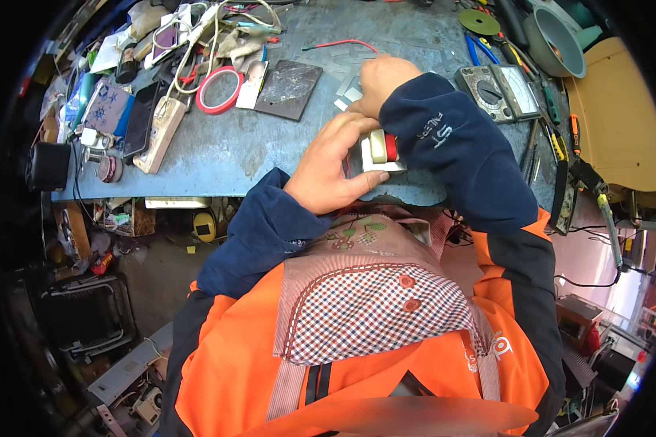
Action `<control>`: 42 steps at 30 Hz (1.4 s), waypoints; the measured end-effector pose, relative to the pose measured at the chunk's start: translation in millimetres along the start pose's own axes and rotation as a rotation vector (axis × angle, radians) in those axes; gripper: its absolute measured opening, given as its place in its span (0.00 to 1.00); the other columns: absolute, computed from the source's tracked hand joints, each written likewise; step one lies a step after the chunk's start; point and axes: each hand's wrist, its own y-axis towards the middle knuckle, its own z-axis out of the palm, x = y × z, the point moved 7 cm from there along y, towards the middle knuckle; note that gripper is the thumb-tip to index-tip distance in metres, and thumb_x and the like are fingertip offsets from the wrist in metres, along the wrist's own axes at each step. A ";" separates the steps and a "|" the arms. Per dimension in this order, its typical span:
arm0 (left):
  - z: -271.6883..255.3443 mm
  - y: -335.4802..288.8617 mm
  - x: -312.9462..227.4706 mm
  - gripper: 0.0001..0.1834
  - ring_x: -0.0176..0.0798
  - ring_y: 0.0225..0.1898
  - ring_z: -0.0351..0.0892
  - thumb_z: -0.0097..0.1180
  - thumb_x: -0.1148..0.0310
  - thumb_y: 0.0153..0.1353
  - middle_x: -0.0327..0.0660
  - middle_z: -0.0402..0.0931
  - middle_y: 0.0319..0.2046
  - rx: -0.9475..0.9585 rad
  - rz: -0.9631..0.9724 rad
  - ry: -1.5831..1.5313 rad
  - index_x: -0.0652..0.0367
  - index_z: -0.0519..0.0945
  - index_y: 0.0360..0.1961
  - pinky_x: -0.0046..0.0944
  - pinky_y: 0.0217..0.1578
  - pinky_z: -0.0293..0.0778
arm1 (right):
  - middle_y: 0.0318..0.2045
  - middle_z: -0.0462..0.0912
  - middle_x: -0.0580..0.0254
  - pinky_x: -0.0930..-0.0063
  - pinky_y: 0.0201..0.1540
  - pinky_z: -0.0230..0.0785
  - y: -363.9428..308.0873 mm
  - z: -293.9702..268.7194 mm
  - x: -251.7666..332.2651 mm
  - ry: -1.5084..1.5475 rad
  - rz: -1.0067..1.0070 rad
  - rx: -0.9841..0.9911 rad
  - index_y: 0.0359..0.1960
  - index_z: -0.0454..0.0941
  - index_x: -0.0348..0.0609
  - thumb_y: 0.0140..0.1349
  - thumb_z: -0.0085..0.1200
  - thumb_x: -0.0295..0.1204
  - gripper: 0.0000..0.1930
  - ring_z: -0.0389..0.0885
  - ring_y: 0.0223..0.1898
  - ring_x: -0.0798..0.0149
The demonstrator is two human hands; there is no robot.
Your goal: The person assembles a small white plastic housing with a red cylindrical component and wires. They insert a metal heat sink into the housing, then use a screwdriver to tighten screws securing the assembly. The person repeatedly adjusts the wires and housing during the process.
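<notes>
On the blue bench, close to its front edge, lies a small transformer [378, 148] with a cream bobbin, red wrapping and pale metal around it. My left hand [332, 156] is closed round its left side, the thumb at the near edge and the fingers at the far end. Just beyond, my right hand [386, 81] is curled with its fingertips down by the left fingers. What the right fingers hold is hidden. Thin grey metal strips [340, 62] lie scattered past the hands, and a red wire [350, 42] rests among them.
An analog multimeter [499, 93] sits to the right, near pliers [481, 49] and a grey bowl [555, 44]. To the left are a dark square plate [289, 89], red tape [219, 90], a power strip [159, 136] and a phone [143, 120].
</notes>
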 end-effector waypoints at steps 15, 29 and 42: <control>6.6 3.0 4.9 0.32 0.45 0.65 0.78 0.77 0.71 0.61 0.49 0.78 0.62 0.030 -0.138 -0.105 0.65 0.78 0.65 0.43 0.69 0.70 | 0.50 0.88 0.60 0.70 0.43 0.84 -78.6 -61.5 -61.0 1.084 -0.134 -0.485 0.57 0.79 0.36 0.73 0.62 0.30 0.16 0.90 0.47 0.64; 10.7 2.1 16.0 0.33 0.46 0.71 0.75 0.75 0.74 0.62 0.49 0.77 0.67 0.063 -0.178 -0.230 0.64 0.78 0.67 0.45 0.73 0.66 | 0.33 0.85 0.68 0.81 0.26 0.67 -140.7 66.4 -57.9 1.551 0.022 -0.071 0.72 0.75 0.39 0.70 0.62 0.24 0.28 0.81 0.28 0.78; 11.6 0.3 19.3 0.35 0.47 0.72 0.73 0.76 0.71 0.63 0.51 0.76 0.69 0.071 -0.200 -0.250 0.66 0.77 0.69 0.46 0.74 0.66 | 0.48 0.90 0.53 0.71 0.47 0.81 -127.7 70.5 -45.2 1.726 -0.042 -0.205 0.63 0.76 0.29 0.68 0.61 0.18 0.22 0.89 0.47 0.65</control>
